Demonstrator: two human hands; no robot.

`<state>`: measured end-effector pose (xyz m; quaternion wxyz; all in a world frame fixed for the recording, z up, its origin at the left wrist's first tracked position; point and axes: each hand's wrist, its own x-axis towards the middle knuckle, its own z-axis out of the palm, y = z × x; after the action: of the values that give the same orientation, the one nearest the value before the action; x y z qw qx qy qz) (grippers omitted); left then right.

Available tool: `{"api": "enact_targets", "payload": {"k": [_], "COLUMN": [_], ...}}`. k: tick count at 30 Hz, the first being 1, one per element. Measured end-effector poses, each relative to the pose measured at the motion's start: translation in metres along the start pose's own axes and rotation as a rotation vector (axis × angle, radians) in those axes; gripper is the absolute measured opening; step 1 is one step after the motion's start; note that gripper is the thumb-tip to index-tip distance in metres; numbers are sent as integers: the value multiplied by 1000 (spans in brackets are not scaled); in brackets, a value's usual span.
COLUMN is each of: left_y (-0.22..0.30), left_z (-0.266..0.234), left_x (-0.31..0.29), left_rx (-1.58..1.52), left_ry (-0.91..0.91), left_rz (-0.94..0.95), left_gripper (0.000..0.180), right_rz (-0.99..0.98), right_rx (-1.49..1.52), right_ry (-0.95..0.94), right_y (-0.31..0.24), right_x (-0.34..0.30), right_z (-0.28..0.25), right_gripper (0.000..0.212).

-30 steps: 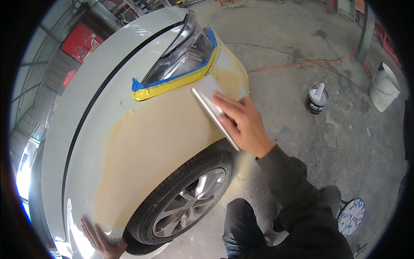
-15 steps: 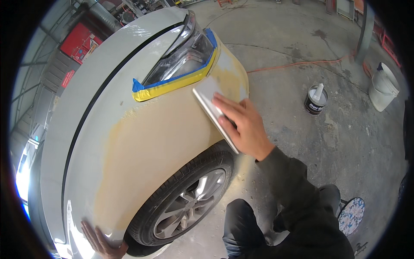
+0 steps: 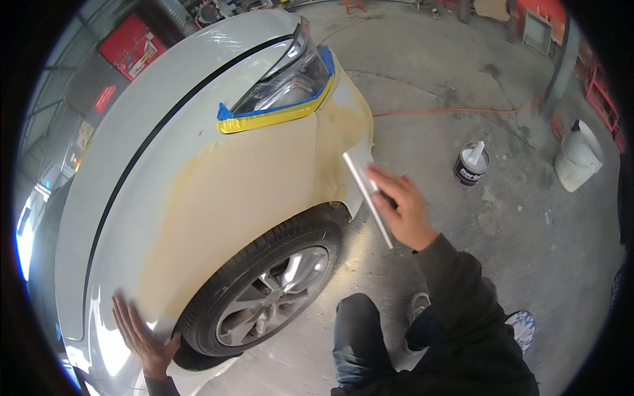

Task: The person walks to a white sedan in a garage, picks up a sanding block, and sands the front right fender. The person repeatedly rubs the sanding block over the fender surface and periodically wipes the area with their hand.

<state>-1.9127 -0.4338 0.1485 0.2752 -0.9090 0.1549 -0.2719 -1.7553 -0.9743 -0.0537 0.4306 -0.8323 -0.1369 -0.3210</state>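
Note:
A pale, long flat sanding block (image 3: 370, 198) is gripped by my right hand (image 3: 406, 211), fingers on one side of it. The block is tilted and overlaps the front bumper corner; whether it touches the bumper cannot be told. My left hand (image 3: 140, 338) lies flat against the fender (image 3: 231, 178) behind the wheel arch, fingers stretched out. The fender is light grey, with a wide smooth tan patch of filler edged in yellow. Yellow and blue masking tape (image 3: 271, 119) runs along the lower edge of the headlight (image 3: 284, 89).
Below the fender is the front wheel (image 3: 271, 297). On the concrete floor at right stand an open can (image 3: 470, 165) with a white tool in it and a white bucket (image 3: 578, 158). An orange hose (image 3: 449, 111) crosses the floor. A round speckled stool seat (image 3: 522, 329) is beside my legs.
My right hand has carried the sanding block rightward, from over the fender to the bumper corner. My left hand still rests on the fender and shows more fully as the view has shifted.

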Motion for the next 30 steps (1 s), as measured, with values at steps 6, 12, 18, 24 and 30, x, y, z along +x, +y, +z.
{"api": "enact_targets", "payload": {"k": [6,12,18,24,30], "left_y": [136,271,324,185,127], "left_z": [-8,53,81,30,12], "left_x": [134,256,268,164,131], "left_rx": [-218,-1,77,-140,146], "left_ry": [-112,-69,-92,-77,168], "left_rz": [-77,217,410,-1,-198], "left_gripper": [111,99,87,77,75], "right_rz": [-4,-71,-306,-765,-1031], "right_rx": [61,217,183,-21,-57], "right_ry": [-57,-180,-268,-211,-58], "right_y": [21,36,74,90,24], "right_x": [8,11,43,113,142], "right_z": [-39,-36,-36,-6,47], "right_gripper": [44,45,42,42,41]}}
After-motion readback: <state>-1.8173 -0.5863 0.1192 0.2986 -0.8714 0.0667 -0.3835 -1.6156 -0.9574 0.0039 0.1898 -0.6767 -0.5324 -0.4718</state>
